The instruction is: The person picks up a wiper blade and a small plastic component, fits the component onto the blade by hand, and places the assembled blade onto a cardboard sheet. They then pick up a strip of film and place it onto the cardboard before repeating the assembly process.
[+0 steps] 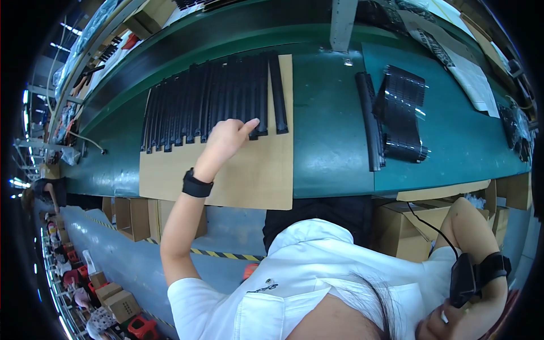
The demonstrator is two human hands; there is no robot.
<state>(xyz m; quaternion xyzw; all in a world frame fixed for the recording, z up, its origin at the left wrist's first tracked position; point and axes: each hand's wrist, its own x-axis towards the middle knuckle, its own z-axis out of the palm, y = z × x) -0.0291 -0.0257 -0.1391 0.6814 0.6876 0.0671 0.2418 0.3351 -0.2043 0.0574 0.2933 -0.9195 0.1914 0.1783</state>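
Note:
Over the near ends of a row of long black plastic strips (192,107), my left hand (226,139) lies palm down. Its thumb is spread to the right, touching or just above the strips; the other fingers are bent and partly hidden. The strips lie side by side on a brown cardboard sheet (249,175). A single black strip (277,96) lies slightly apart at the row's right end. My right hand (439,326) is raised close to my body at the lower right, away from the bench, its fingers mostly hidden.
On the green bench (328,124), a curled glossy black plastic sheet (401,113) lies beside a long black piece (368,124). A metal post (343,28) rises at the back. Cardboard boxes (413,226) stand below the bench's front edge. Plastic bags (447,51) lie at the far right.

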